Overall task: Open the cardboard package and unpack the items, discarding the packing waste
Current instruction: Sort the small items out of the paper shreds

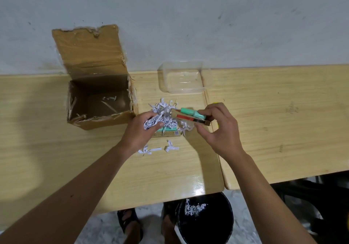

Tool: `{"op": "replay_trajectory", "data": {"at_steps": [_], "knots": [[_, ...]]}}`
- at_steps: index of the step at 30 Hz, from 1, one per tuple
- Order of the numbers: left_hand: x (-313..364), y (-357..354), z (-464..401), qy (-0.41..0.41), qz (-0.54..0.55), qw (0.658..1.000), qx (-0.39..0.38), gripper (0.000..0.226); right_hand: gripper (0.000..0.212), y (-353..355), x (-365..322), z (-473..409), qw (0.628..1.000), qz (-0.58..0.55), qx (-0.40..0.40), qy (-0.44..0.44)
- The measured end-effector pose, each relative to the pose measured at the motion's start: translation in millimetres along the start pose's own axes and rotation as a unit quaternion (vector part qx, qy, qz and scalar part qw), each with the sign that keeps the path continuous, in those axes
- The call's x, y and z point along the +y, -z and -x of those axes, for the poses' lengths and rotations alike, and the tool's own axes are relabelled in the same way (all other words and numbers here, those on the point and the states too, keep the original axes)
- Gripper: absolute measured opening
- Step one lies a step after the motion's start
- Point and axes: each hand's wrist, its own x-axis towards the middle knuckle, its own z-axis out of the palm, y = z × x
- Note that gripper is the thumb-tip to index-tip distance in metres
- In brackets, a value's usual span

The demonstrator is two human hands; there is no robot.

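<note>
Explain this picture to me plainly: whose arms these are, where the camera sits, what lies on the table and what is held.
There is no machine: a person wears the one camera on the head, looking down at their own bare arms. The left hand grips a clump of white shredded paper. The right hand holds a flat tan packet with red and mint-green items. On the pale wooden table stand an opened brown cardboard box and a clear plastic tray. Below, a black bin already holds some shreds.

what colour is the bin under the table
Black; the bin shows in the head view, with white shreds inside.
</note>
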Motion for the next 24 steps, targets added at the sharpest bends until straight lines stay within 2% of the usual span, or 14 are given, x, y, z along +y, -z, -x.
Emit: {"op": "replay_trajectory", "data": {"at_steps": [7, 14, 21, 24], "knots": [[-4, -2, -4, -0.001, -0.013, 1.000, 0.001, 0.049, 0.031, 6, 41, -29, 0.998, -0.001, 0.026, -0.049], [-7, -4, -5, -0.006, -0.007, 1.000, 0.015, 0.046, 0.035, -12, 78, -52, 0.996, 0.061, -0.039, -0.048], [-9, -6, -5, -0.006, -0.001, 1.000, 0.022, 0.042, 0.039, -16, 80, -58, 0.996, 0.076, -0.036, -0.043], [-9, -6, -5, -0.003, -0.002, 1.000, 0.022, 0.041, 0.033, -14, 63, -51, 0.996, 0.083, -0.021, -0.014]]}}
